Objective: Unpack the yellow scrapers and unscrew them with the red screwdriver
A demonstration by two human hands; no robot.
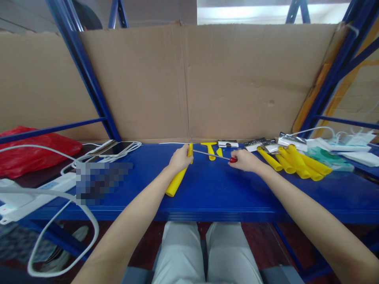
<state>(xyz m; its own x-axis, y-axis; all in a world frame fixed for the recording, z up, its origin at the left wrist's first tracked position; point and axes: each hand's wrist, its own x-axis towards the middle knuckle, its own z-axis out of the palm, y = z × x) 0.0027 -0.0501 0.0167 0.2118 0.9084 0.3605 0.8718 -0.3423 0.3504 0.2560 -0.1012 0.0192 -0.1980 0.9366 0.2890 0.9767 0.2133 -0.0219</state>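
A red bag (pixel 44 152) lies near a white power strip (pixel 35 203) at left, brown cardboard (pixel 142 86) standing behind.

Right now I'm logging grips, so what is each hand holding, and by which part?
The left hand holds a yellow tube-handled tool near its far end; the right hand holds a screwdriver by its red handle.
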